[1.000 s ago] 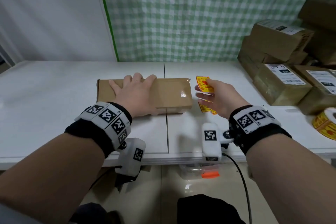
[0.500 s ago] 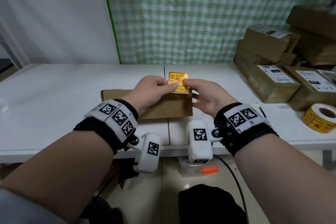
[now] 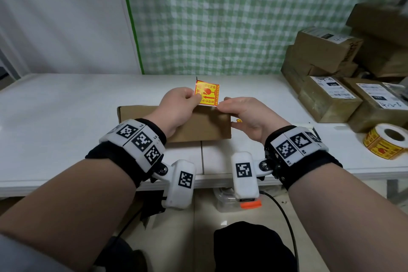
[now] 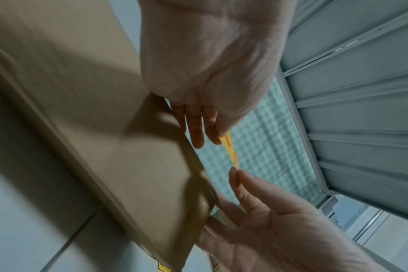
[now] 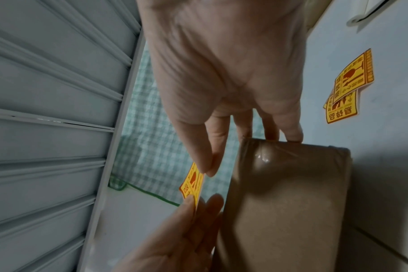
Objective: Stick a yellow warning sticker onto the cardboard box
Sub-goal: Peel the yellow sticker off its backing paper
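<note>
Hands (image 3: 177, 107) (image 3: 247, 115) both pinch one yellow sticker (image 3: 206, 93) above the closed cardboard box (image 3: 205, 127).

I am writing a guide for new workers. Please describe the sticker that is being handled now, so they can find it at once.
Start at the white table and find the flat cardboard box at its middle. Above the box's far right corner, the left hand and right hand pinch one yellow warning sticker in the air. The loose stickers lie flat on the table, and the sticker roll sits far right.

I see bare white table (image 3: 55, 121) left of the cardboard box (image 3: 207, 127), open for a hand. On my right, stacked parcels (image 3: 331, 86) and a sticker roll (image 3: 385, 143) crowd the table.
</note>
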`<state>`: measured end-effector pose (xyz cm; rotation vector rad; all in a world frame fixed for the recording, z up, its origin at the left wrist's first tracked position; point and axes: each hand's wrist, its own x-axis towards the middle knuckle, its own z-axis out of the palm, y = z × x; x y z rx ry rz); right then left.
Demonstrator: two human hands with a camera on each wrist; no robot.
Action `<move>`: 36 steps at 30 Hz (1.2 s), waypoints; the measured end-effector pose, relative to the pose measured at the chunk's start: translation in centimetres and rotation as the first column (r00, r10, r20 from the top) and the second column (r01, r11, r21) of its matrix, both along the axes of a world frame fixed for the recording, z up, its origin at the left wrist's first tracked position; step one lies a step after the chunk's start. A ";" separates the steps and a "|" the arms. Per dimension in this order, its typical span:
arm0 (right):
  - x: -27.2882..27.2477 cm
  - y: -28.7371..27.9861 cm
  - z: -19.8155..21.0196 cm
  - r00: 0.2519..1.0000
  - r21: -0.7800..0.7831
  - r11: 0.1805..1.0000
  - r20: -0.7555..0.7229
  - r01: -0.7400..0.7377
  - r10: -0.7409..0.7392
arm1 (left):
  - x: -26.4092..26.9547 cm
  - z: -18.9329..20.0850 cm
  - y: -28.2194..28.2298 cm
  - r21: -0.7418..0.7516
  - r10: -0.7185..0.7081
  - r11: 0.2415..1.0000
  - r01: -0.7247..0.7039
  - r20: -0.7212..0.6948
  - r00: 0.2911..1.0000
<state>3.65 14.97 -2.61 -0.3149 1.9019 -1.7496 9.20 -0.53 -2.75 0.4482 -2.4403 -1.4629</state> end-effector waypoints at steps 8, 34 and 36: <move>0.5 -0.1 -0.7 1.000 0.101 0.994 -0.005 0.028 -0.027 | 0.4 -0.2 0.4 -0.095 -0.022 0.995 0.033 0.112 0.993; 1.2 -0.6 -1.5 0.955 0.215 0.970 -0.292 0.110 -0.043 | 1.7 -2.0 -0.1 -0.295 -0.132 0.945 0.140 0.049 0.990; 0.9 -0.5 -1.6 0.958 0.221 0.970 -0.284 0.105 -0.039 | 1.8 -1.7 -0.6 -0.345 -0.158 0.920 0.188 0.112 0.981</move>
